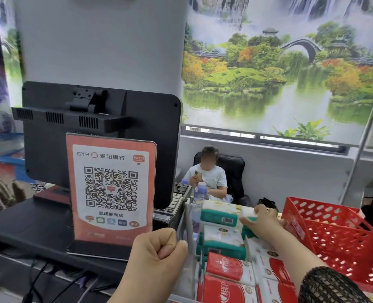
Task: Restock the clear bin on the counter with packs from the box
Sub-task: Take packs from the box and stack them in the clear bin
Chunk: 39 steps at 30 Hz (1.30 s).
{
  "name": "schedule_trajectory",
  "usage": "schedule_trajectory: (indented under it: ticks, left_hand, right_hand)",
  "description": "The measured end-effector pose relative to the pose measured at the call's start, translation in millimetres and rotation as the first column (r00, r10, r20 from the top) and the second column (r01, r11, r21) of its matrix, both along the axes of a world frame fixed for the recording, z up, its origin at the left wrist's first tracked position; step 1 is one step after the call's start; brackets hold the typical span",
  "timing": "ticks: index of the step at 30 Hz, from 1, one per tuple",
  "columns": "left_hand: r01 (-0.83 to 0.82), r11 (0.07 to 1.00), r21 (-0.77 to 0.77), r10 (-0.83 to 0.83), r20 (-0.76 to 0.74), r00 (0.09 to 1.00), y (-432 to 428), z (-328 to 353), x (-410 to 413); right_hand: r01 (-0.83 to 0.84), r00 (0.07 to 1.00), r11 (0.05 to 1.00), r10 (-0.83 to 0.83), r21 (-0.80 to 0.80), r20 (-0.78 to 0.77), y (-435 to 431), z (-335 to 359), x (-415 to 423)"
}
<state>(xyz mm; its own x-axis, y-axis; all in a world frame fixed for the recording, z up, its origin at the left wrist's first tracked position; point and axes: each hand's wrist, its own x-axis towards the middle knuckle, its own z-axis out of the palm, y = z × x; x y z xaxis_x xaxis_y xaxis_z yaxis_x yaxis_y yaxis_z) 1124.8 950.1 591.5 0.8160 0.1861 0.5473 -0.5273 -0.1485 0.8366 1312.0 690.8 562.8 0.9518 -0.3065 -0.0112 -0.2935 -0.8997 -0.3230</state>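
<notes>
Presently: right hand (266,221) pinches green-white pack (247,213) at far end of clear bin (186,226); left hand (159,254) curled beside bin wall, hold unclear. Risk: crowded stack below grip; pack may jam or topple.

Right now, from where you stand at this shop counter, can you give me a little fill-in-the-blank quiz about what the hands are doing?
1. The right hand pinches a pack at the back of the clear bin; its wrapper is white and ____.
2. The left hand grips the bin by its ____ wall.
3. The front packs, nearest the camera, are white and ____.

Missing words: green; left; red.
</notes>
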Motion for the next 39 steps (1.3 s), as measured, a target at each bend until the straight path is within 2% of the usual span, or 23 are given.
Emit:
schedule_trajectory:
  ticks: [7, 9, 13, 16, 18, 23, 31, 35, 39]
  left_hand:
    - [0.036, 0.999, 0.016, -0.036, -0.020, 0.999, 2, -6, 0]
    - [0.041, 0.999, 0.016, -0.040, -0.015, 0.999, 5, -5, -1]
    - [0.059, 0.998, -0.015, -0.059, -0.033, 0.998, 8, -4, -6]
    - [0.088, 0.995, -0.039, -0.090, -0.053, 0.995, 10, -3, -11]
    - [0.072, 0.996, -0.051, -0.075, -0.070, 0.995, 10, -4, -12]
    - [0.049, 0.997, -0.055, -0.055, -0.114, 0.992, 8, 3, -6]
    - [0.149, 0.984, -0.097, -0.161, -0.140, 0.977, 18, 15, -8]
    - [0.218, 0.968, -0.124, -0.236, -0.155, 0.959, 34, 13, -18]
    - [0.200, 0.975, -0.094, -0.213, -0.153, 0.965, 49, 5, -32]
  right_hand:
    - [-0.056, 0.998, 0.997, 0.055, -0.052, -0.028, -6, -2, 1]
    - [-0.035, 0.999, 0.999, 0.035, -0.030, 0.006, -5, 2, 2]
    - [-0.049, 0.975, 0.999, 0.046, 0.010, 0.216, 15, 19, 0]
    - [-0.156, 0.893, 0.986, 0.116, 0.059, 0.435, 42, 34, -21]
    - [-0.253, 0.851, 0.956, 0.148, 0.147, 0.504, 61, 40, -43]
    - [-0.418, 0.799, 0.870, 0.214, 0.262, 0.562, 108, 44, -94]
    - [-0.439, 0.799, 0.783, 0.116, 0.440, 0.590, 162, 45, -155]
    - [-0.430, 0.801, 0.701, 0.006, 0.568, 0.599, 178, 44, -182]
    - [-0.419, 0.812, 0.632, -0.060, 0.652, 0.581, 187, 37, -214]
